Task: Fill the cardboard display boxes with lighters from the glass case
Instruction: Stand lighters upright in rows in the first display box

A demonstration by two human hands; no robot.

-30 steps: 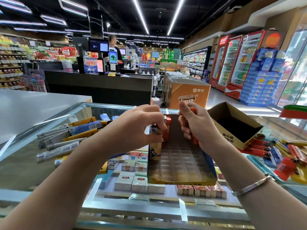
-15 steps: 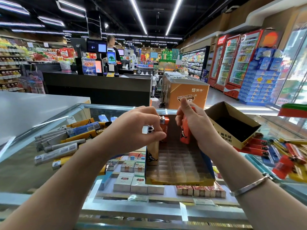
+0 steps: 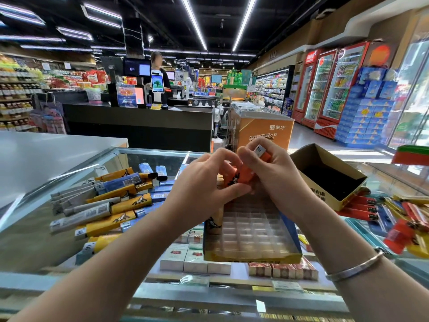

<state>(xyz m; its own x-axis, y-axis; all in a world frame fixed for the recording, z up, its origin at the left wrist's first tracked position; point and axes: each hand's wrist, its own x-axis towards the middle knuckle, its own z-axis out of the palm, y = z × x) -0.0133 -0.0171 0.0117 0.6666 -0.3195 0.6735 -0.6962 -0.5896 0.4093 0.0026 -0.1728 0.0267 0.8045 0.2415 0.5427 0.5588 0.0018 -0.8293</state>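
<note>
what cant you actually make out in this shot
Head view:
- How many orange plastic lighters are held: the left hand and right hand cover them.
- Far slots of the clear gridded tray in the yellow cardboard display box: hidden by both hands.
- Floor of the open brown cardboard box: in shadow.

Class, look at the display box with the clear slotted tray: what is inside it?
The display box holds mostly empty slots and one tan lighter at its left edge. Both hands cover its far rows.
</note>
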